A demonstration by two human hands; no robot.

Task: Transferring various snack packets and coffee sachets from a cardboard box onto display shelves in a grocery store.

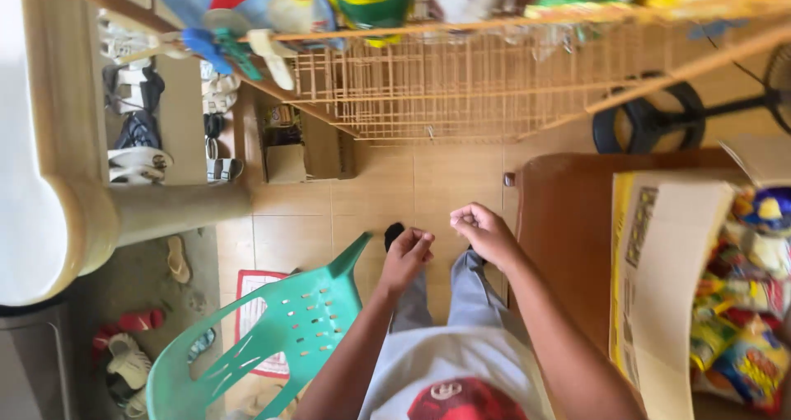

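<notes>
Head view: hands [445, 243] loosely curled, empty

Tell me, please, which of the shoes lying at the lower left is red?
The red sandal, lying lowest but one on the grey floor beside the green chair. The shoes just below it are white and those higher up are white or dark.

Your two hands, the left hand [406, 255] and the right hand [482, 230], are raised close together above your legs, over the tiled floor [428, 185]. A plastic chair [272, 337] stands just to your left, and a table [564, 222] to your right carries an open cardboard box [659, 280] with snack packets [741, 305] in it. Ahead of you a wire rack [461, 82] holds more packets on top; shoes [136, 115] lie beyond it to the left, a fan base [647, 115] to the right.
</notes>
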